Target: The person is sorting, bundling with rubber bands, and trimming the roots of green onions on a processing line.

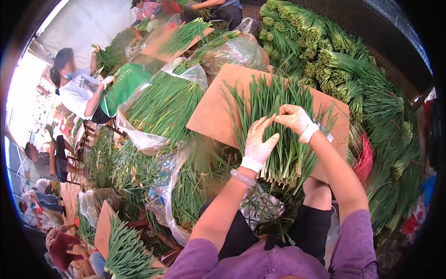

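A thick pile of garlic chives (276, 135) lies across a brown board (213, 114) in front of me, the pale cut ends toward my lap. Over the pile, my left hand (258, 142) in a thin white glove has its fingers stretched out and its thumb apart. Its fingertips come close to those of my right hand (296, 122), also gloved, whose thumb and fingers are pinched together. Whatever is in that pinch is too small to make out. Both hands are above the leaves near the middle of the board.
Tied chive bunches (344, 74) are stacked high at the right, beside red ties (364, 158). To the left stands a plastic-lined heap of loose chives (162, 104). A co-worker in a white shirt (79, 93) handles greens there; other people sit farther off. Another board (104, 228) is at lower left.
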